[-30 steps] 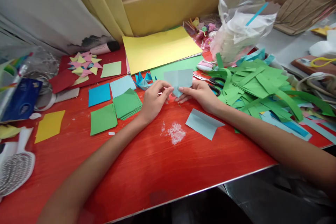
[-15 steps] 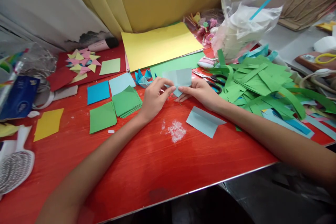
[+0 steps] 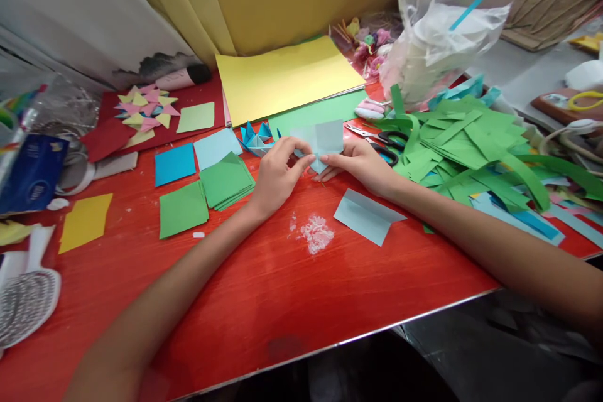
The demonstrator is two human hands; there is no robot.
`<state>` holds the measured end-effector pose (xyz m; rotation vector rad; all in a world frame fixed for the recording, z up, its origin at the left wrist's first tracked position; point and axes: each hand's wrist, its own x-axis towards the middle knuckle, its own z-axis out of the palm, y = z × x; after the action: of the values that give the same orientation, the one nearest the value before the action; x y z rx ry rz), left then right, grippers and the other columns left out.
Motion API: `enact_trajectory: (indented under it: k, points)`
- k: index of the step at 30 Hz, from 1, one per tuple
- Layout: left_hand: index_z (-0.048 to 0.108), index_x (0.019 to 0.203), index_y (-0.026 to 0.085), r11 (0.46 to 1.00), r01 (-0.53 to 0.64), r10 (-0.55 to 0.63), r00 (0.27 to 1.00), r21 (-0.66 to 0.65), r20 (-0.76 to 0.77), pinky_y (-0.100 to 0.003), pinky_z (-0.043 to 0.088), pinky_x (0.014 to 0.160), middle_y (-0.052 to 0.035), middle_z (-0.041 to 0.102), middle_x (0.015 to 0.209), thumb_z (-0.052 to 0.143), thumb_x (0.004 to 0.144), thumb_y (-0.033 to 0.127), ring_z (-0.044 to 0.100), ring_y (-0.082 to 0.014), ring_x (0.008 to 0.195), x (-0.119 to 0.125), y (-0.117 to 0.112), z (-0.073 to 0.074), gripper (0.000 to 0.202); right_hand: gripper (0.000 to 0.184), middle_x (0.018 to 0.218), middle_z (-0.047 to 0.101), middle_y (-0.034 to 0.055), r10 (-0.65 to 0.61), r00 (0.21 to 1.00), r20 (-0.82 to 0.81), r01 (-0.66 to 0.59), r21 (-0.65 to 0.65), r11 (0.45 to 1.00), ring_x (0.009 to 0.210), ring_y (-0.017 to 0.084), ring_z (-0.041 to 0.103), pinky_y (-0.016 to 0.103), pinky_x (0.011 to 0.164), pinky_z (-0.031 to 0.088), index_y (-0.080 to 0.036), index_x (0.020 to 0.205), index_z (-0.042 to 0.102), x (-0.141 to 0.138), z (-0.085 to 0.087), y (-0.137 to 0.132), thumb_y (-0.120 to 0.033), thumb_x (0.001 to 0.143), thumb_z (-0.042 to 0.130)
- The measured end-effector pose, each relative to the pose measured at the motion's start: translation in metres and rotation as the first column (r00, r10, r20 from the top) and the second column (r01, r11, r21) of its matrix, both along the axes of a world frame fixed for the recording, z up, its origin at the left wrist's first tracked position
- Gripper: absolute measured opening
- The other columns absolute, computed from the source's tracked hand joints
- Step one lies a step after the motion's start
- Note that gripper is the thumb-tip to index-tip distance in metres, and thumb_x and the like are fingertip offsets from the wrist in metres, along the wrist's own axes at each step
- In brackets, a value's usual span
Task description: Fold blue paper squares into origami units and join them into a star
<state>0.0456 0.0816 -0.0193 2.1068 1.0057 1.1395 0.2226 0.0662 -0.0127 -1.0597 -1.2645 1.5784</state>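
Both hands meet over the middle of the red table (image 3: 264, 301). My left hand (image 3: 276, 177) pinches the left lower corner of a pale blue folded paper (image 3: 321, 140), fingers curled. On the other side my right hand (image 3: 362, 166) presses the same paper with thumb and fingers. The paper stands up from the table between them. A second pale blue folded piece (image 3: 365, 216) lies flat in front of my right wrist. Folded blue paper shapes (image 3: 255, 138) sit just behind my left hand.
Green squares (image 3: 227, 181), a blue square (image 3: 174, 163) and a yellow piece (image 3: 85, 221) lie left. A heap of green strips (image 3: 471, 151) and scissors (image 3: 381, 137) lie right. Large yellow sheet (image 3: 282, 76) and plastic bag (image 3: 443, 25) behind. A hairbrush (image 3: 26, 301) at far left. White residue (image 3: 316, 232) marks the table.
Both hands have kept their hold on the pale blue paper, with small finger shifts only. The view has tilted slightly, so everything sits a little higher in the picture.
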Motion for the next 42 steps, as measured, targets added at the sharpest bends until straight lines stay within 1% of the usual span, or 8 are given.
enact_trajectory:
  k: [6,13,18,21,27,31,36,42]
  points:
    - [0.057,0.082,0.020,1.000,0.008,-0.008,1.000,-0.001,-0.012,-0.022,0.046,0.065,0.0010,0.057,0.081,0.062,0.085,0.028,0.053,-0.0085,0.067,0.000,-0.001,0.000,0.010,0.023,0.076,0.073,0.0051,0.031,0.999,0.036,-0.033,0.048,0.998,0.066,0.015,0.070,0.025,0.066,0.059,-0.014,0.078,0.069,0.000,0.000,-0.001,-0.034,0.069,0.076]
    - [0.056,0.082,0.021,0.977,0.094,-0.074,0.991,-0.193,0.108,-0.021,0.044,0.054,0.0022,0.059,0.082,0.060,0.082,0.017,0.051,-0.0059,0.054,0.001,0.003,-0.003,0.006,0.014,0.068,0.071,0.0034,0.048,0.993,0.107,-0.056,0.074,0.996,0.063,0.014,0.069,0.024,0.062,0.056,-0.014,0.077,0.066,0.000,-0.002,0.000,-0.026,0.073,0.072]
    - [0.055,0.082,0.020,0.961,0.120,-0.079,0.982,-0.248,0.169,-0.020,0.042,0.049,0.0032,0.057,0.079,0.059,0.081,0.014,0.050,-0.0040,0.048,0.002,0.004,-0.001,0.008,0.011,0.064,0.068,0.0021,0.071,0.984,0.165,-0.090,0.114,0.989,0.057,0.010,0.063,0.022,0.058,0.052,-0.013,0.074,0.064,0.000,-0.004,0.003,-0.021,0.072,0.071]
    - [0.056,0.084,0.021,0.957,0.097,-0.046,0.981,-0.273,0.188,-0.019,0.042,0.048,0.0045,0.057,0.074,0.058,0.081,0.012,0.050,-0.0039,0.046,0.002,0.004,0.000,0.010,0.015,0.068,0.066,0.0006,0.069,0.991,0.111,-0.084,0.138,0.987,0.057,0.009,0.060,0.022,0.056,0.050,-0.013,0.081,0.062,0.001,-0.004,0.005,-0.023,0.073,0.070]
    - [0.057,0.087,0.023,0.940,0.099,-0.017,0.969,-0.326,0.245,-0.020,0.046,0.049,0.0072,0.053,0.054,0.059,0.082,0.013,0.053,-0.0072,0.046,0.001,0.007,-0.002,0.011,0.023,0.067,0.061,-0.0031,-0.065,0.998,0.025,0.059,0.179,0.982,0.057,0.008,0.058,0.022,0.056,0.048,-0.017,0.096,0.057,0.000,-0.005,0.005,-0.022,0.075,0.067]
    - [0.056,0.100,0.026,0.938,0.128,-0.039,0.963,-0.323,0.268,-0.022,0.049,0.051,0.0061,0.055,0.059,0.060,0.082,0.013,0.056,-0.0089,0.049,0.001,0.008,-0.004,0.022,0.021,0.069,0.060,-0.0033,-0.205,0.979,-0.009,0.204,0.166,0.965,0.059,0.009,0.055,0.022,0.057,0.047,-0.020,0.097,0.057,0.001,-0.008,0.005,-0.021,0.077,0.064]
    - [0.041,0.123,0.033,0.975,0.008,0.055,0.960,-0.223,0.275,-0.025,0.051,0.060,0.0038,0.054,0.073,0.063,0.081,0.017,0.060,-0.0106,0.062,0.000,0.011,-0.010,0.051,0.029,0.070,0.060,-0.0026,-0.242,0.970,-0.001,0.239,0.182,0.954,0.061,0.010,0.054,0.025,0.059,0.046,-0.020,0.105,0.060,0.003,-0.014,0.008,-0.023,0.077,0.064]
    - [0.041,0.117,0.027,0.962,-0.148,0.213,0.932,-0.229,0.292,-0.025,0.051,0.067,0.0008,0.057,0.077,0.056,0.087,0.023,0.059,-0.0109,0.070,-0.005,0.016,-0.013,0.034,0.027,0.063,0.053,-0.0039,-0.227,0.974,-0.014,0.226,0.184,0.957,0.054,0.009,0.048,0.023,0.054,0.041,-0.020,0.102,0.065,0.004,-0.012,0.008,-0.015,0.075,0.059]
